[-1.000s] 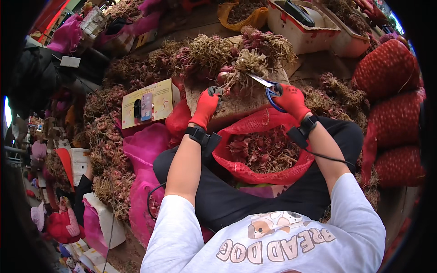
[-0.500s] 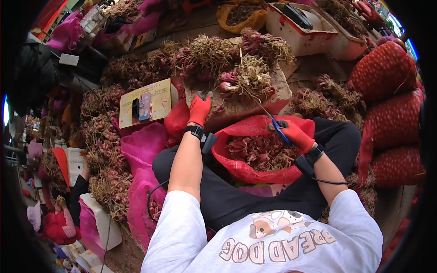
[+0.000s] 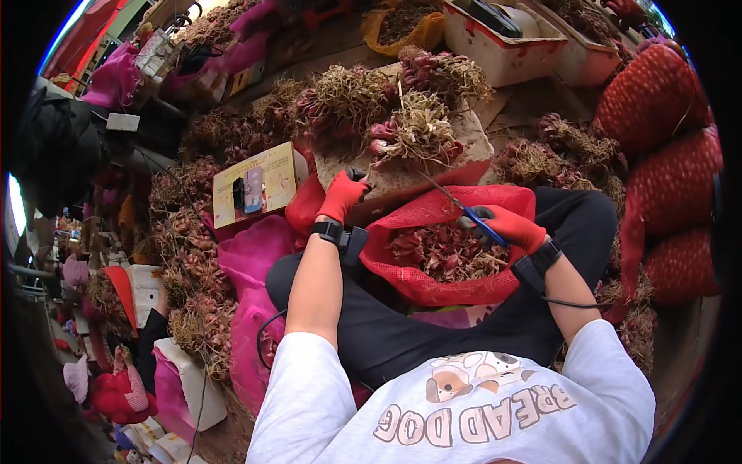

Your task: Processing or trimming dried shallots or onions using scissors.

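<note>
I sit with a red mesh bag (image 3: 433, 290) of trimmed shallots open on my lap. My right hand (image 3: 506, 226), in a red glove, grips blue-handled scissors (image 3: 456, 203) over the bag's far rim, blades pointing up and left. My left hand (image 3: 344, 193), also red-gloved, rests at the near edge of a cardboard-covered board (image 3: 402, 179) and holds nothing. A bunch of rooty shallots (image 3: 413, 135) lies on that board just beyond the left hand. More bunches (image 3: 340, 97) are piled behind it.
Full red mesh sacks (image 3: 657, 100) stack up at the right. A yellow box with a phone on it (image 3: 255, 185) sits left of the board. Pink bags (image 3: 247, 255), heaps of shallots (image 3: 193, 232) and white crates (image 3: 502, 42) surround me. Another person (image 3: 116, 387) crouches at lower left.
My right hand brought the scissors down from the bunch on the board to above the red bag. My left hand let go of the bunch and dropped to the board's near edge.
</note>
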{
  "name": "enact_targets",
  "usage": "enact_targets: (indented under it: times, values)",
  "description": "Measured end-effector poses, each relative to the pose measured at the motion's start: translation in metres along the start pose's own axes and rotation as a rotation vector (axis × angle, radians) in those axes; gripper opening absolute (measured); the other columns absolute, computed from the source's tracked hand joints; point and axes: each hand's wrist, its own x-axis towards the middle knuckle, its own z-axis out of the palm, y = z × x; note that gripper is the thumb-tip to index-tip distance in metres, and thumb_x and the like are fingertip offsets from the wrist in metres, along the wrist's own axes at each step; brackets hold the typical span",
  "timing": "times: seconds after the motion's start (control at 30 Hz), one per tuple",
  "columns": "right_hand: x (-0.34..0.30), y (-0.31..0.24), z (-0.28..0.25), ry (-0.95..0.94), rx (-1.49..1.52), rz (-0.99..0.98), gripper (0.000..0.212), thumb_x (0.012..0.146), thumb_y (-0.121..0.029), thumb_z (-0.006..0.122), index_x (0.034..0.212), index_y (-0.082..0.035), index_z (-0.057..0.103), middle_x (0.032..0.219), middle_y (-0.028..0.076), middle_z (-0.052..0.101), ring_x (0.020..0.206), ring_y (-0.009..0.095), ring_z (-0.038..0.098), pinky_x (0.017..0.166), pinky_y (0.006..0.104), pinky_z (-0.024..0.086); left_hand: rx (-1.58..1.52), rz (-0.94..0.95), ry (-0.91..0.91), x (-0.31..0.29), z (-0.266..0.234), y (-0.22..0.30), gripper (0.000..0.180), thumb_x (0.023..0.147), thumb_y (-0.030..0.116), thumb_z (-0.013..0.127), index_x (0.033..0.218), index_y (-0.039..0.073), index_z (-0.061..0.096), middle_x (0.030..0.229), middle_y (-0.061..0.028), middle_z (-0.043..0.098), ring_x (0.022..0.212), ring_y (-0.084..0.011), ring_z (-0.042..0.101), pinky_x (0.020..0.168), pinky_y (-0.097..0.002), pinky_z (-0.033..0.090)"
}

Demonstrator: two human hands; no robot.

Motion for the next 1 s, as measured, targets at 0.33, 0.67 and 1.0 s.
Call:
enact_targets:
  times: [0.33, 0.67, 1.0]
  values:
    - [0.062, -0.001, 0.042, -0.115, 0.148, 0.024, 0.043, 0.083, -0.048, 0.063, 0.093, -0.006, 0.069, 0.062, -0.005, 0.051, 0.047, 0.005, 0.046, 0.041, 0.0212, 0.033, -0.375, -0.046, -0.381, -0.044, -0.044, 0.045, 0.028, 0.089, 0.008, 0.055, 0.116, 0.003, 0.059, 0.100, -0.0022, 0.063, 0.084, -0.0087, 0.058, 0.067, -0.0227, 0.048]
    - [0.060, -0.005, 0.047, 0.294, 0.135, 0.050, 0.048, 0.079, -0.050, 0.069, 0.084, -0.002, 0.064, 0.050, -0.003, 0.046, 0.036, 0.008, 0.043, 0.034, 0.0235, 0.029, 0.438, 0.607, -0.416, -0.046, -0.046, 0.058, 0.038, 0.083, 0.010, 0.066, 0.118, 0.001, 0.056, 0.107, -0.0027, 0.063, 0.088, -0.0122, 0.060, 0.074, -0.0272, 0.049]
    - [-0.031, -0.036, 0.043, 0.105, 0.336, -0.236, 0.018, 0.088, -0.025, 0.064, 0.095, -0.009, 0.058, 0.074, -0.006, 0.053, 0.057, 0.000, 0.047, 0.048, 0.0155, 0.036, -0.595, 0.147, -0.440, -0.140, 0.038, 0.158, 0.038, 0.082, -0.002, 0.063, 0.119, -0.002, 0.053, 0.105, -0.0034, 0.061, 0.093, -0.0091, 0.058, 0.084, -0.0232, 0.047]
